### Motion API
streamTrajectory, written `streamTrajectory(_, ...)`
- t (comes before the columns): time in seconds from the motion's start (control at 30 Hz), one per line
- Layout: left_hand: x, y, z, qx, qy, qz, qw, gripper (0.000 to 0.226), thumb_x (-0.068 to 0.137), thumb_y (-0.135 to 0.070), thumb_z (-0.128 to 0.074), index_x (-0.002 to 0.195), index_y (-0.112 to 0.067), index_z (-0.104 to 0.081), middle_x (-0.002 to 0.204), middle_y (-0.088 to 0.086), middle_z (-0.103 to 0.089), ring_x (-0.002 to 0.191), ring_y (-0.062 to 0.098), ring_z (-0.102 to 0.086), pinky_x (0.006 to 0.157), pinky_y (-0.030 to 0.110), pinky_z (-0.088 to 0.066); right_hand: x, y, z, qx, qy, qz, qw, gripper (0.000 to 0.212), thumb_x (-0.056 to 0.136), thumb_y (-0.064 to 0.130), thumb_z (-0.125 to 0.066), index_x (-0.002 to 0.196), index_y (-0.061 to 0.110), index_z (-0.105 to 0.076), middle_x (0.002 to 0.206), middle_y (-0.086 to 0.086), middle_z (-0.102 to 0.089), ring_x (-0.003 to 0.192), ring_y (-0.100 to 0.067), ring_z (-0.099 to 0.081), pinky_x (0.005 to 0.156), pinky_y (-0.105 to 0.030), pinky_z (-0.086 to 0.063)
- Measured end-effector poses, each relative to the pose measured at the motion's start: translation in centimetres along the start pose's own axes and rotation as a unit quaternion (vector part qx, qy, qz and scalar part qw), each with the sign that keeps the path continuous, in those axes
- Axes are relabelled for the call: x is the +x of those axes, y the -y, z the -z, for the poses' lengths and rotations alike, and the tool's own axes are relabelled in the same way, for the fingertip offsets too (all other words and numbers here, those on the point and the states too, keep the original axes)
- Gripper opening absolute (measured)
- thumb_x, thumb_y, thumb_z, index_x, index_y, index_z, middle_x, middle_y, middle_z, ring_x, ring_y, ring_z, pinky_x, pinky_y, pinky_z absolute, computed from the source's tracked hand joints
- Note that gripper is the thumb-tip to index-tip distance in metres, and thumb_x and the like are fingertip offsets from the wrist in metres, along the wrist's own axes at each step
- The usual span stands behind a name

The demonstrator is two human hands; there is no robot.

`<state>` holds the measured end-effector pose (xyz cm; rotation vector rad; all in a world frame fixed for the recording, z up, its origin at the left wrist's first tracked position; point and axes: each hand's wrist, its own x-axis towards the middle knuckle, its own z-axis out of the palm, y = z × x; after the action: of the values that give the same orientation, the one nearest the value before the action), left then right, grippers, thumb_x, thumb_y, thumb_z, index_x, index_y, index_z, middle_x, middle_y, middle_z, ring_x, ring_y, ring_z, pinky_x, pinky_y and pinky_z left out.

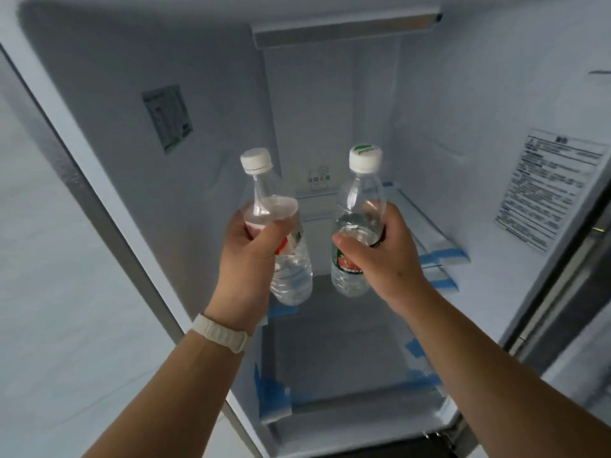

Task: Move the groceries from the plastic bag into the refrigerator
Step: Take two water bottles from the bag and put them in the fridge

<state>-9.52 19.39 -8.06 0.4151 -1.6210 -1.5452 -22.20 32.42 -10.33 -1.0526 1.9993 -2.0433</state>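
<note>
I face the open refrigerator (211, 133), whose white inside fills the view. My left hand (251, 252) grips a clear water bottle with a white cap (291, 276) around its red-labelled middle. My right hand (380, 256) grips a second clear water bottle with a green-and-white cap (362, 193) around its green and red label. Both bottles stand upright, side by side and apart, held in the air in front of the compartment above a glass shelf (334, 345). The plastic bag is not in view.
Glass shelves taped with blue strips (271, 395) sit below and at the right (439, 256). A sticker (168, 117) is on the left inner wall. The door with a printed label (549, 186) stands open at the right. A light bar (347, 28) runs overhead.
</note>
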Motion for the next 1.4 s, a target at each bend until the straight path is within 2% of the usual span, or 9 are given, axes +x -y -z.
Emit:
streamTrajectory(0.17,2.2,1.1,0.0,0.024,-0.036,0.013,0.999,0.038,0.082,-0.033,-0.075,0.113,-0.015,-0.065,0.092,0.003,-0.071,0.083,0.017,-0.069,0.074,0.032,-0.051,2.1,-1.3,-1.3,-0.008,0.004,-0.027,1.0,0.042,0.074,0.023,-0.083,0.102,0.034,-0.054,0.09,0.011,-0.067,0.079,0.0,-0.066,0.072,-0.023,-0.05)
streamTrajectory(0.27,2.9,1.7,-0.1,0.025,-0.045,0.013,0.999,0.035,0.082,-0.03,-0.076,0.11,-0.013,-0.065,0.092,0.007,-0.072,0.08,0.016,-0.068,0.071,0.032,-0.051,2.9,-2.1,-1.9,-0.014,0.005,-0.035,0.999,0.042,0.074,0.024,-0.082,0.1,0.038,-0.052,0.093,0.01,-0.066,0.081,0.002,-0.065,0.073,-0.023,-0.05)
streamTrajectory(0.4,3.3,2.0,-0.6,0.025,-0.049,0.009,0.998,0.011,0.086,-0.013,-0.074,0.091,-0.018,-0.066,0.077,0.004,-0.067,0.065,0.011,-0.062,0.056,0.021,-0.05,3.9,-2.8,-2.6,-0.013,-0.001,-0.04,0.999,0.042,0.075,0.023,-0.082,0.097,0.04,-0.051,0.093,0.011,-0.065,0.081,0.006,-0.064,0.073,-0.023,-0.05)
streamTrajectory(0.47,3.4,2.2,-0.9,0.031,-0.054,0.011,0.998,0.016,0.086,-0.009,-0.073,0.089,-0.023,-0.065,0.075,0.0,-0.065,0.063,0.008,-0.061,0.052,0.017,-0.049,4.3,-3.1,-2.9,-0.012,-0.001,-0.036,0.999,0.042,0.075,0.022,-0.082,0.099,0.039,-0.052,0.093,0.011,-0.066,0.082,0.005,-0.064,0.072,-0.022,-0.05)
streamTrajectory(0.6,3.8,2.6,-0.9,0.038,-0.056,0.008,0.998,0.02,0.085,-0.013,-0.075,0.098,-0.024,-0.065,0.082,-0.009,-0.071,0.074,0.002,-0.067,0.064,0.014,-0.053,4.9,-3.9,-3.1,-0.021,0.009,-0.035,0.999,0.048,0.076,0.028,-0.082,0.111,0.035,-0.051,0.098,0.012,-0.066,0.084,0.005,-0.064,0.074,-0.02,-0.049)
streamTrajectory(0.8,4.0,3.3,-0.9,0.072,-0.059,-0.011,0.996,0.028,0.084,-0.015,-0.076,0.104,-0.028,-0.061,0.091,-0.008,-0.07,0.077,-0.004,-0.066,0.065,0.009,-0.049,4.5,-4.5,-2.5,-0.062,0.038,-0.012,0.997,0.051,0.079,0.034,-0.079,0.119,0.037,-0.048,0.105,0.015,-0.065,0.093,0.008,-0.062,0.077,-0.016,-0.048)
streamTrajectory(0.97,3.9,4.4,-0.7,0.109,-0.061,-0.026,0.992,0.041,0.082,-0.008,-0.077,0.107,-0.032,-0.055,0.093,-0.009,-0.066,0.076,-0.006,-0.064,0.066,0.009,-0.049,3.3,-6.0,-1.0,-0.076,0.122,-0.035,0.989,0.059,0.082,0.019,-0.077,0.128,0.033,-0.043,0.108,0.02,-0.061,0.093,0.019,-0.057,0.071,-0.001,-0.044)
streamTrajectory(1.17,2.3,7.0,-0.3,0.167,-0.073,0.007,0.983,0.06,0.078,-0.015,-0.082,0.121,-0.036,-0.046,0.106,-0.022,-0.062,0.093,-0.011,-0.061,0.078,0.012,-0.05,3.3,-7.4,0.3,-0.117,0.188,-0.074,0.972,0.065,0.08,0.025,-0.079,0.133,0.034,-0.043,0.111,0.021,-0.061,0.105,0.005,-0.059,0.091,-0.019,-0.047)
streamTrajectory(1.4,2.7,8.7,-0.3,0.208,-0.074,-0.017,0.975,0.065,0.079,-0.018,-0.082,0.124,-0.04,-0.041,0.106,-0.032,-0.056,0.094,-0.022,-0.055,0.072,-0.003,-0.042,4.9,-8.3,-1.8,-0.143,0.125,-0.038,0.981,0.055,0.076,0.032,-0.082,0.12,0.032,-0.049,0.108,0.016,-0.063,0.095,0.004,-0.06,0.079,-0.016,-0.047)
